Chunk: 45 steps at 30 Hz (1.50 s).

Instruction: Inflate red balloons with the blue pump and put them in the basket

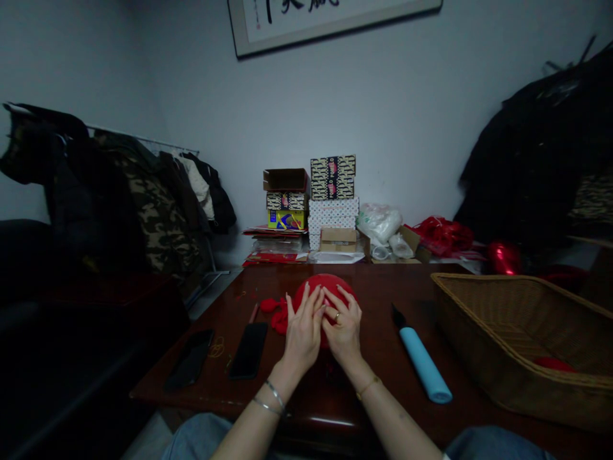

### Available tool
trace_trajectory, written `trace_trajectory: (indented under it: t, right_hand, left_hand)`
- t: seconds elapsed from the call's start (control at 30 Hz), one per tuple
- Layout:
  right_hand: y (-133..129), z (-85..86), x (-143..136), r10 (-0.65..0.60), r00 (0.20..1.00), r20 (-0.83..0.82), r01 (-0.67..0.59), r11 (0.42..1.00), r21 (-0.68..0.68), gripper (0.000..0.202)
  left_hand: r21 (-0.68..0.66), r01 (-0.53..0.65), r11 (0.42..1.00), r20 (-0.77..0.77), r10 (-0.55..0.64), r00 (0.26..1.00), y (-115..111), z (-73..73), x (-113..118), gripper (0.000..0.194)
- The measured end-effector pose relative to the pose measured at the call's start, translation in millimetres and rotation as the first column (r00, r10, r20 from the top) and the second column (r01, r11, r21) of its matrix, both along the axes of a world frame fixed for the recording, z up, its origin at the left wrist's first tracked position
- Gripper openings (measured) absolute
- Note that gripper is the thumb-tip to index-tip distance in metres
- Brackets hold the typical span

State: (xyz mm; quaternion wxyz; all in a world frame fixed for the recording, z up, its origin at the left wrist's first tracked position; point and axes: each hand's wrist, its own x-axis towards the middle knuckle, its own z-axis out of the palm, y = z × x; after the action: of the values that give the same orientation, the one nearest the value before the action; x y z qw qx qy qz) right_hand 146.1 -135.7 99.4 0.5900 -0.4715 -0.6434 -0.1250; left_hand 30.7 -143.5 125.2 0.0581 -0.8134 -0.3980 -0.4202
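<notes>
A round red balloon (325,282) rests over the dark wooden table, in front of my body. Both hands are on its near side, fingertips close together at its middle. My left hand (304,324) has its thumb and fingers bent inward, with one finger raised apart. My right hand (343,322), with a ring, is beside it, its fingers spread upward and its thumb side near the left hand. What the fingertips pinch is too small to make out. Several small red balloons (278,318) lie just left of my left hand.
Two dark phones (248,350) and yellow rubber bands (217,347) lie left. A light-blue pump (425,364) with a black nozzle lies right, beside a wicker basket (498,348). Stacked boxes (333,214) and plastic bags (380,222) stand behind the table (378,275).
</notes>
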Motion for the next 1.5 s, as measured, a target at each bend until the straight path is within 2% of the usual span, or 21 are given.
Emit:
trace_trajectory:
  t: [0.13, 0.27, 0.4, 0.57, 0.8, 1.07, 1.27, 1.37, 1.5]
  right_hand:
    - [-2.3, 1.4, 4.3, 0.009, 0.999, 0.035, -0.009, 1.000, 0.012, 0.020]
    - [-4.4, 3.3, 6.8, 0.010, 0.998, 0.059, -0.011, 1.000, 0.026, 0.027]
    - [-7.2, 5.6, 7.8, 0.004, 0.995, 0.095, -0.008, 0.999, 0.041, 0.023]
    - [-11.3, 6.1, 7.8, 0.000, 0.994, 0.110, -0.001, 1.000, 0.006, 0.025]
    - [-14.5, 7.2, 8.7, 0.004, 0.993, 0.116, 0.001, 0.999, -0.050, 0.026]
    - [-17.7, 9.3, 9.1, 0.038, 0.987, 0.153, -0.018, 0.992, -0.128, 0.027]
    - [-20.1, 9.6, 10.4, 0.082, 0.990, 0.116, -0.059, 0.981, -0.186, 0.027]
    - [-20.8, 10.8, 10.7, 0.096, 0.991, 0.092, -0.075, 0.974, -0.216, 0.025]
    - [-21.8, 14.1, 10.7, 0.135, 0.988, 0.070, -0.114, 0.965, -0.237, 0.026]
  left_hand:
    - [-0.015, 0.025, 1.000, 0.046, -0.024, 0.999, -2.7, 11.2, -6.9, 0.041]
    - [0.050, 0.032, 0.998, 0.047, -0.034, 0.998, -0.4, 21.3, -17.6, 0.035]
    - [0.129, 0.099, 0.987, -0.095, -0.087, 0.992, 4.7, 26.6, -27.0, 0.029]
    - [0.152, 0.227, 0.962, -0.312, -0.171, 0.935, 11.8, 27.2, -36.0, 0.035]
    - [0.162, 0.338, 0.927, -0.448, -0.236, 0.862, 20.7, 36.6, -42.4, 0.031]
    - [0.195, 0.428, 0.883, -0.507, -0.283, 0.814, 23.5, 40.4, -45.3, 0.028]
    - [0.257, 0.485, 0.836, -0.550, -0.286, 0.785, 20.1, 46.2, -43.8, 0.026]
    - [0.268, 0.497, 0.825, -0.534, -0.302, 0.790, 20.1, 44.6, -43.0, 0.024]
    - [0.229, 0.487, 0.843, -0.457, -0.348, 0.819, 20.8, 37.4, -42.0, 0.025]
